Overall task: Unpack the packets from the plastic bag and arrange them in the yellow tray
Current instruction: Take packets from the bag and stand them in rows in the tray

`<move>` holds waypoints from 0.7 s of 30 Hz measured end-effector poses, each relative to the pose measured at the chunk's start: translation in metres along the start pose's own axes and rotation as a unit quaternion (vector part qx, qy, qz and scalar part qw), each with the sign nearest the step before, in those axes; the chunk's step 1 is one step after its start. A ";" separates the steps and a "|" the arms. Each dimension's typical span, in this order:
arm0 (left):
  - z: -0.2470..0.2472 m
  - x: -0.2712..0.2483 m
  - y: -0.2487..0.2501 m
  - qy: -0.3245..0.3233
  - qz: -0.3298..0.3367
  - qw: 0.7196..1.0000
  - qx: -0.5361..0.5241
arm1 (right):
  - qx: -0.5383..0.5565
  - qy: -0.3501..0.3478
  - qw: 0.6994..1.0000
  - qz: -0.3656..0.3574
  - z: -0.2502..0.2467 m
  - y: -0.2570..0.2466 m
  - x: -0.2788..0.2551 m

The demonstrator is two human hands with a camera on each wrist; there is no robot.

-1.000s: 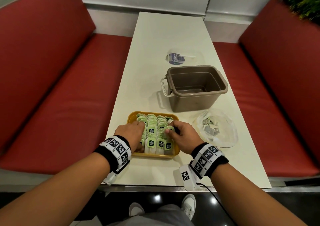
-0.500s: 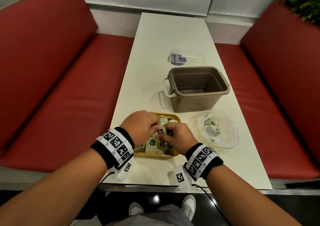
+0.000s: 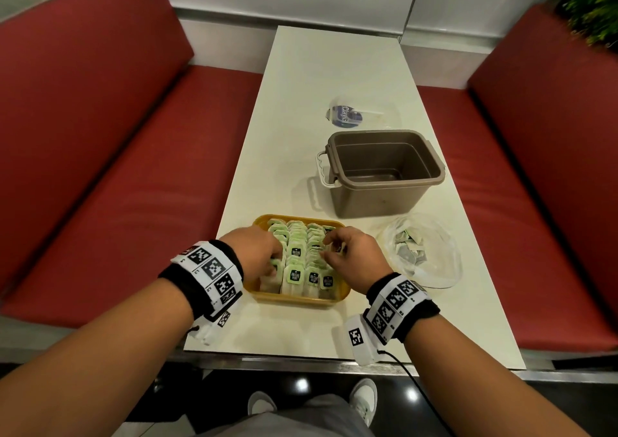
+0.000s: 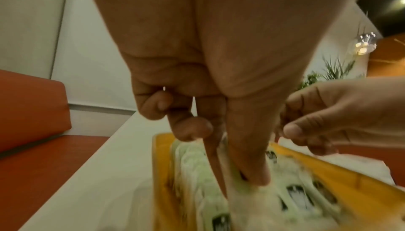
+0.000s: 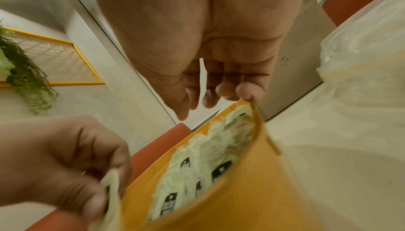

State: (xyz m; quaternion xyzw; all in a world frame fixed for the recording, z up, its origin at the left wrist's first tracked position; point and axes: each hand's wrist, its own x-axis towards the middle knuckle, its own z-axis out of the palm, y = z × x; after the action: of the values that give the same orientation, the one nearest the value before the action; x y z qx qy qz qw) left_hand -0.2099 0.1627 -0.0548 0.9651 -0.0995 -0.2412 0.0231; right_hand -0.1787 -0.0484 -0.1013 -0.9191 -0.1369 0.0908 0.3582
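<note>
The yellow tray point(image 3: 297, 297) point(image 4: 162, 165) point(image 5: 252, 191) sits near the table's front edge, packed with rows of upright green tea packets point(image 3: 296, 252). My left hand point(image 3: 276, 262) point(image 4: 232, 170) point(image 5: 103, 196) reaches into the left rows and pinches one packet point(image 4: 247, 198) point(image 5: 111, 188) between thumb and finger. My right hand point(image 3: 329, 249) point(image 4: 302, 136) point(image 5: 214, 99) hovers over the tray's right side, its bent fingertips at the packet tops and nothing in its grasp. The clear plastic bag point(image 3: 434, 269) point(image 5: 361, 52) lies right of the tray with several packets point(image 3: 409, 251) inside.
An empty brown bin point(image 3: 378, 195) with a white handle stands just behind the tray. Farther back lies a clear wrapper with a blue label point(image 3: 346, 115). Red benches point(image 3: 117, 169) point(image 3: 535, 169) flank the narrow white table point(image 3: 334, 68).
Half a second ago both hands met over the tray's middle around one packet. They have parted: the left went down into the left rows with a packet, the right drew off to the right.
</note>
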 end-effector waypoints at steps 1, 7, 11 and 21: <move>0.005 0.002 0.000 -0.027 0.003 1.000 0.011 | -0.024 0.004 1.000 0.009 -0.002 0.003 0.000; 0.035 0.018 -0.002 0.000 0.004 0.997 0.076 | -0.082 -0.032 0.992 0.090 -0.005 0.016 -0.001; 0.044 0.023 -0.008 0.007 -0.017 0.995 0.095 | -0.062 -0.065 0.991 0.099 -0.007 0.017 -0.004; 0.043 0.022 0.002 0.040 -0.045 0.987 0.150 | -0.029 -0.069 0.994 0.085 -0.006 0.024 -0.003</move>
State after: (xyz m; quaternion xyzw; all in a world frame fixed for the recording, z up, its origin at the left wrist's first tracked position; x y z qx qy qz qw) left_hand -0.2116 0.1563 -0.1030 0.9701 -0.0899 -0.1852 -0.1288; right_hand -0.1753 -0.0704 -0.1135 -0.9288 -0.0854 0.1804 0.3123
